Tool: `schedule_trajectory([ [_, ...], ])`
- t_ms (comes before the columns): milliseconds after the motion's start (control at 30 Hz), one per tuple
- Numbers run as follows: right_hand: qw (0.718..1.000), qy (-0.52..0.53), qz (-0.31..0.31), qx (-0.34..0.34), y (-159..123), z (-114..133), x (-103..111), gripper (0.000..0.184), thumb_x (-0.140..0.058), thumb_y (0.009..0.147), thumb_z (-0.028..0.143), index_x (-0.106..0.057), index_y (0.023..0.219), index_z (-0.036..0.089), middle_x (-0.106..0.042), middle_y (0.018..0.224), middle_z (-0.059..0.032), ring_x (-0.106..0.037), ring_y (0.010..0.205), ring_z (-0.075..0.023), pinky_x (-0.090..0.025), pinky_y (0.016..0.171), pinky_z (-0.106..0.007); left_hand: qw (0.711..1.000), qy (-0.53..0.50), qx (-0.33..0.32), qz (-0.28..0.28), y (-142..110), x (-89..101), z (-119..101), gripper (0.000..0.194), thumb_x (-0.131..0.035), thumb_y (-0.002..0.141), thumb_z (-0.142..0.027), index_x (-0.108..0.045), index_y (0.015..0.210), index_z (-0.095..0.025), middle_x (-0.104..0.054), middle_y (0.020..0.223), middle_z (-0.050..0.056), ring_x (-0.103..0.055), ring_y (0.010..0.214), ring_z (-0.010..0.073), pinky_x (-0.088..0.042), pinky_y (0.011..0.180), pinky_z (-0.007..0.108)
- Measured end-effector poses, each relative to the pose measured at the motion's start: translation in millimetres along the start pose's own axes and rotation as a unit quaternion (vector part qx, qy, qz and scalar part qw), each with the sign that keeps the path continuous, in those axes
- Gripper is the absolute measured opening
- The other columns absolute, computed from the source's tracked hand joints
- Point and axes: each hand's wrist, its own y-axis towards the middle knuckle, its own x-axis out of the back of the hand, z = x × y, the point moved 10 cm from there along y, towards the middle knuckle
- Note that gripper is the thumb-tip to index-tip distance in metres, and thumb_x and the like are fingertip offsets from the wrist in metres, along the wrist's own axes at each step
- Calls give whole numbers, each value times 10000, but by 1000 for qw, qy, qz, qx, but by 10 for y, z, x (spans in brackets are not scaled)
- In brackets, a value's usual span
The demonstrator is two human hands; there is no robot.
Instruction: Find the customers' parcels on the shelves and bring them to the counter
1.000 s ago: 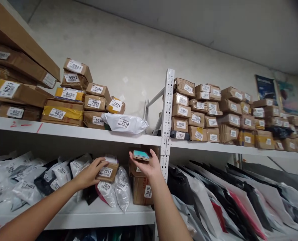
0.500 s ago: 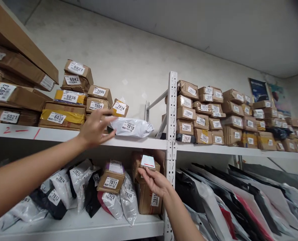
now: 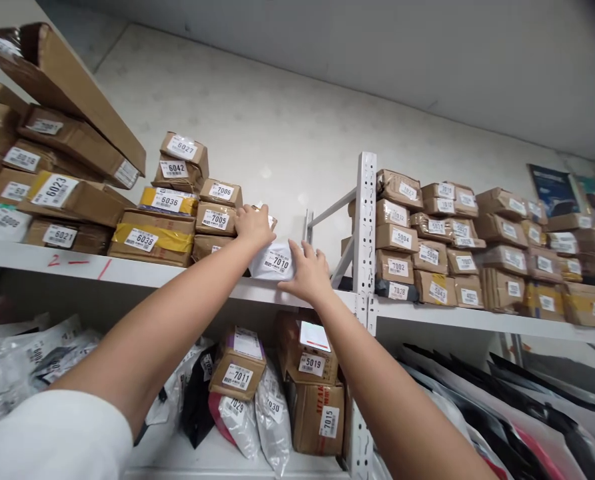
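A: Compared with half a second ago, the right hand [image 3: 308, 272] is brought up to the white parcel 7010 [image 3: 273, 261], and the phone [image 3: 315, 336], then held in it, is laid on box 5019 [image 3: 309, 365].

B: Where is the parcel placed?

A: At the front of the upper shelf [image 3: 142, 275], with its label turned outward. Its right end is covered by the right hand.

B: Is it gripped?

A: This cannot be told. The right fingers are spread, with the thumb set low. By the left hand [image 3: 255, 227], which is stretched above the parcel, a small box [image 3: 273, 222] is mostly hidden. Its fingers are bent and a little parted; whether something is held by them cannot be told either.

B: And what is seen around?

A: To the left, box 7006 [image 3: 221, 191] is stacked on box 7005 [image 3: 215, 218]. Beyond the metal post [image 3: 366, 220], more boxes [image 3: 401, 237] are piled. Below, box 7011 [image 3: 237, 370] is rested over bag 7029 [image 3: 240, 420], and box 5019 is set upon box 7015 [image 3: 310, 420].
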Motion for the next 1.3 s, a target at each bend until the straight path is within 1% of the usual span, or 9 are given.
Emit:
schedule_trajectory([
  [100,1000,-24,2,17,86,7,-12,863,-775,549,347,-393,1316,240,-491,1261,-128,-470,1068,-392,-449,807,-456,999,-31,-7,-42,-7,23,24,451,-609,705,-357,-563,1116,-177,-463,1150,203,-438,1105,371,-416,858,445],
  [200,999,-36,2,21,50,-58,89,754,-773,535,319,-457,1215,240,-520,1173,-105,-484,998,-356,-448,733,-404,995,-72,-1,-71,-9,73,84,423,-596,711,-385,-571,1097,-213,-453,1124,178,-425,1105,365,-426,848,447],
  [433,997,-71,-21,-22,-165,-542,381,771,-736,559,255,-399,1252,204,-472,1165,-134,-445,1029,-360,-435,802,-431,979,-158,-21,-126,-24,243,171,291,-595,717,-383,-629,971,-245,-454,943,115,-464,1046,321,-430,860,393],
  [633,996,-84,-21,-16,-200,-641,361,748,-708,578,259,-390,1255,236,-457,1177,-132,-449,1016,-355,-434,766,-429,957,-187,-90,-205,-204,489,159,312,-620,696,-343,-638,989,-239,-427,925,77,-467,1002,243,-406,923,339],
  [867,996,-82,-23,2,-178,-672,329,718,-669,603,275,-395,1264,209,-464,1143,-147,-454,979,-363,-414,769,-436,889,-276,-100,-352,-702,1323,565,329,-602,728,-334,-526,1032,-232,-501,1011,51,-517,972,176,-443,929,295],
  [967,995,-93,-27,14,-162,-687,299,714,-650,619,309,-391,1275,197,-463,1136,-150,-457,971,-364,-416,751,-418,876,-237,-88,-411,-880,1740,892,352,-585,723,-353,-494,1043,-237,-510,1055,40,-517,1002,177,-452,928,320],
  [1100,995,-94,-22,22,-133,-690,243,710,-640,642,334,-384,1284,172,-463,1130,-165,-456,959,-374,-412,767,-421,840,-162,-137,-500,-1064,2358,1282,408,-678,624,-280,-575,1007,-184,-563,1020,38,-516,995,205,-443,934,372],
  [1200,995,-95,-18,21,-115,-673,206,710,-635,661,329,-378,1303,167,-468,1135,-174,-455,970,-384,-409,764,-416,846,-98,-118,-510,-982,2706,1545,468,-701,551,-256,-614,1000,-158,-591,996,44,-502,1000,236,-422,939,418],
  [1300,994,-101,-25,21,-99,-642,194,712,-640,663,319,-383,1309,169,-482,1136,-184,-460,966,-392,-409,734,-409,873,-70,-52,-479,-744,2884,1785,489,-705,547,-294,-641,1009,-147,-557,967,63,-506,955,237,-427,912,409],
])
